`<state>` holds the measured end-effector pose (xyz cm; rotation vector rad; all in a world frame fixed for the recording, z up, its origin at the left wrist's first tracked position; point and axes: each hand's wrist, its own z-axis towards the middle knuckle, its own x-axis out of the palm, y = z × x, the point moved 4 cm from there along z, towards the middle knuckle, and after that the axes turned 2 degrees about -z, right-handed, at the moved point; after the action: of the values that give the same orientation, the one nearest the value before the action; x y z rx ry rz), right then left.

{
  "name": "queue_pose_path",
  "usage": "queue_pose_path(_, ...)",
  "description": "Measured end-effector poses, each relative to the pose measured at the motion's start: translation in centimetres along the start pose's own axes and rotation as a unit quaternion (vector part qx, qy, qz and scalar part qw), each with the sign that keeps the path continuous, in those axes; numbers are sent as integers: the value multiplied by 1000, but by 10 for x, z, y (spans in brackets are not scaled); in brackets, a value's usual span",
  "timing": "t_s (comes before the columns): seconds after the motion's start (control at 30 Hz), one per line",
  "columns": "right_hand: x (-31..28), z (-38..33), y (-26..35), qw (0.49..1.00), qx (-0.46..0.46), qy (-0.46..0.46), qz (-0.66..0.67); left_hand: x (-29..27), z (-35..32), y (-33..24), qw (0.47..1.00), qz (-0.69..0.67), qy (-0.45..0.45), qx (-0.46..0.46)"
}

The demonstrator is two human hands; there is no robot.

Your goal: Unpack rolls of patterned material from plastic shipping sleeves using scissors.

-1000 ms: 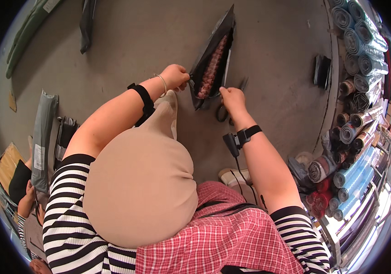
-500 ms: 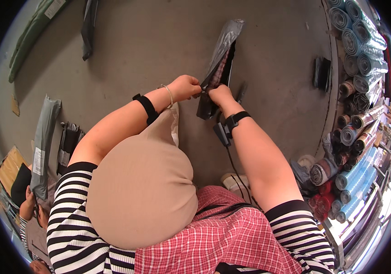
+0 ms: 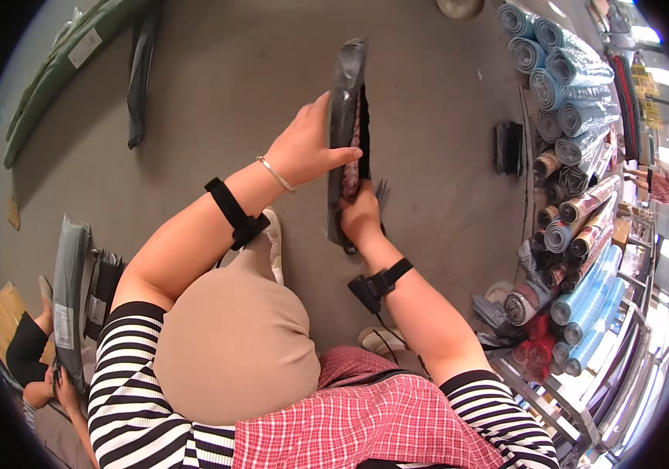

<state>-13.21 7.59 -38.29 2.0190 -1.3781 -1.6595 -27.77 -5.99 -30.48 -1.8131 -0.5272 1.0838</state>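
Observation:
In front of me is a long narrow roll in dark grey plastic wrap (image 3: 342, 117), slanting slightly away from me. A slit along its right side shows a pinkish-red patterned textile (image 3: 351, 181) inside. My left hand (image 3: 307, 144) grips the roll from the left, thumb across the front and fingers at the far edge, partly behind it. Lower down, my right hand (image 3: 362, 213) is closed around the near part of the roll by the slit; its fingertips are mostly hidden. Whether it also holds a tool cannot be made out.
Rolled mats in blue and other colours (image 3: 561, 86) are stacked along the right. A black bundle (image 3: 509, 147) lies on the floor before them. Long wrapped rolls (image 3: 76, 62) lie at the far left. At lower left, another person's hands (image 3: 67, 387) hold a grey wrapped roll (image 3: 71, 289).
The roll has swung more upright and shifted left. My left hand has left its pinch at the slit and now spreads around the roll farther up; my right hand has moved slightly nearer me.

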Motion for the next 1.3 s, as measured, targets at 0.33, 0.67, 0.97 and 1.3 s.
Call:
queue_pose_path(0.33,-24,26,41,993,37,-83,74,54,-25,48,962,-250,57,-94)
queue_pose_path(0.67,-9,32,53,944,-24,-156,290,61,-31,42,967,-141,82,-197)
queue_pose_path(0.97,-25,31,76,947,-34,-64,314,66,-35,69,829,-442,152,-308)
queue_pose_path(1.3,-90,12,98,836,142,126,514,-29,-2,129,982,-124,-116,-86)
